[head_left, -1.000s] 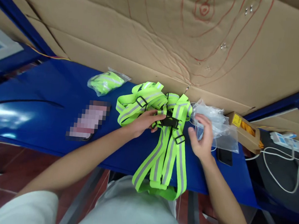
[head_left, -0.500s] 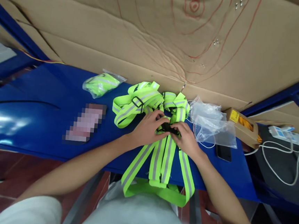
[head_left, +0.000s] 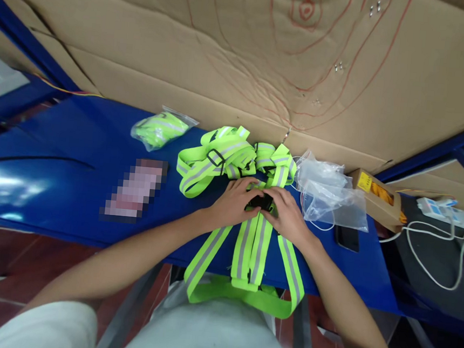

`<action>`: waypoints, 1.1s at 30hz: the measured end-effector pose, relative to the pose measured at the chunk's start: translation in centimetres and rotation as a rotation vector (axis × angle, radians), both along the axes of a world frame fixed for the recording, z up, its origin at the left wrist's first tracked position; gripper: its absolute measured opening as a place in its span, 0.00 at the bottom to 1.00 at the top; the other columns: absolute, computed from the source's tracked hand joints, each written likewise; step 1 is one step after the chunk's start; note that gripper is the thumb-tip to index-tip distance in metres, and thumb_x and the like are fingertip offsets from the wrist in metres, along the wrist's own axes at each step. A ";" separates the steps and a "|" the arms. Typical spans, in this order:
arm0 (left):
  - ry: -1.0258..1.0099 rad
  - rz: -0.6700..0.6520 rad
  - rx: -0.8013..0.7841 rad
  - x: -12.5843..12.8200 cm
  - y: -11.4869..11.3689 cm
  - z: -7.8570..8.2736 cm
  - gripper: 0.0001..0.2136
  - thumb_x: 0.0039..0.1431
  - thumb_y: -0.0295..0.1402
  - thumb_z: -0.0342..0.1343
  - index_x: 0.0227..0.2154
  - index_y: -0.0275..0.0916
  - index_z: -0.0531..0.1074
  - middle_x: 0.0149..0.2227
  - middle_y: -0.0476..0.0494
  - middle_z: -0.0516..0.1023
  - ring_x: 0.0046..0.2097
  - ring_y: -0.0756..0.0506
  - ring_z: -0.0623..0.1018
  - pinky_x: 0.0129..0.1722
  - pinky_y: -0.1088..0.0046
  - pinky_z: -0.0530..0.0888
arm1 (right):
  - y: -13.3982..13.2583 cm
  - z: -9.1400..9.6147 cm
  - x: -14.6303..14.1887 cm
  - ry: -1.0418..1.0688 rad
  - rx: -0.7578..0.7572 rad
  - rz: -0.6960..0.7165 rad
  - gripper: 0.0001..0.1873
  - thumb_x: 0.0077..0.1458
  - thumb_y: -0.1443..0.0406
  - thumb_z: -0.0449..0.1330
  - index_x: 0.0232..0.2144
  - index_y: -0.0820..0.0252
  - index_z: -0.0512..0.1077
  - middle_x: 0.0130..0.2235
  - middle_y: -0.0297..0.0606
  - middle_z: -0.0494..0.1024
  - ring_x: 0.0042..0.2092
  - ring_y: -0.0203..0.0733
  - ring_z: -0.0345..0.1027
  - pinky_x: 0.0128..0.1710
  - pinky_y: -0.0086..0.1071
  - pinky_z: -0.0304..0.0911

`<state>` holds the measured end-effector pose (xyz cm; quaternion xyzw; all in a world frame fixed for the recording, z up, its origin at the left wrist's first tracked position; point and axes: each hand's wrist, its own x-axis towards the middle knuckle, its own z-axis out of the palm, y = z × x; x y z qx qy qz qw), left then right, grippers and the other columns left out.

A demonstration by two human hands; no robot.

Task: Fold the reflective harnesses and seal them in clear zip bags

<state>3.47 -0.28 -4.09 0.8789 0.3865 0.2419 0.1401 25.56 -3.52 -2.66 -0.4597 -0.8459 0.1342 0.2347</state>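
Right hand point(head_left: 289, 217) closer (one buckle point(head_left: 261, 202))

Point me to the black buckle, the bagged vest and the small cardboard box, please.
black buckle point(head_left: 260, 202): head view, its exposed middle.
bagged vest point(head_left: 161, 127): head view, middle of the clear bag.
small cardboard box point(head_left: 372, 193): head view, its top face.

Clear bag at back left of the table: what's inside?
A folded neon-yellow reflective vest, grey stripes showing through the clear bag. Any buckle is hidden in the folds. The left hand and right hand grip another vest's black buckle.
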 end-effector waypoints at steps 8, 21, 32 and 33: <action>0.002 -0.059 -0.023 0.5 0.2 0.1 0.12 0.59 0.30 0.60 0.46 0.38 0.72 0.56 0.35 0.73 0.59 0.35 0.71 0.55 0.54 0.70 | 0.3 -0.6 0.2 -0.092 0.006 -0.028 0.35 0.63 0.59 0.64 0.68 0.55 0.60 0.62 0.52 0.67 0.62 0.63 0.64 0.61 0.56 0.66; 0.053 -0.233 0.288 -1.3 -0.1 8.7 0.20 0.64 0.34 0.63 0.56 0.39 0.68 0.56 0.34 0.76 0.59 0.34 0.75 0.59 0.54 0.73 | -0.8 8.3 1.9 0.043 0.114 -0.032 0.29 0.58 0.56 0.70 0.59 0.51 0.70 0.55 0.45 0.76 0.58 0.56 0.71 0.58 0.51 0.67; -0.948 0.123 -0.053 -3.3 4.7 18.7 0.15 0.65 0.38 0.60 0.49 0.35 0.78 0.50 0.41 0.83 0.54 0.41 0.81 0.60 0.63 0.74 | 2.4 17.2 4.1 0.841 0.053 -0.357 0.18 0.65 0.52 0.59 0.41 0.59 0.80 0.41 0.41 0.83 0.41 0.45 0.77 0.43 0.40 0.72; -1.083 0.096 -0.141 -4.1 5.5 19.0 0.16 0.65 0.38 0.60 0.50 0.34 0.77 0.52 0.40 0.83 0.54 0.42 0.81 0.61 0.61 0.74 | 2.6 17.5 4.4 0.950 -0.022 -0.359 0.18 0.64 0.52 0.60 0.42 0.60 0.80 0.41 0.42 0.83 0.39 0.44 0.76 0.40 0.37 0.72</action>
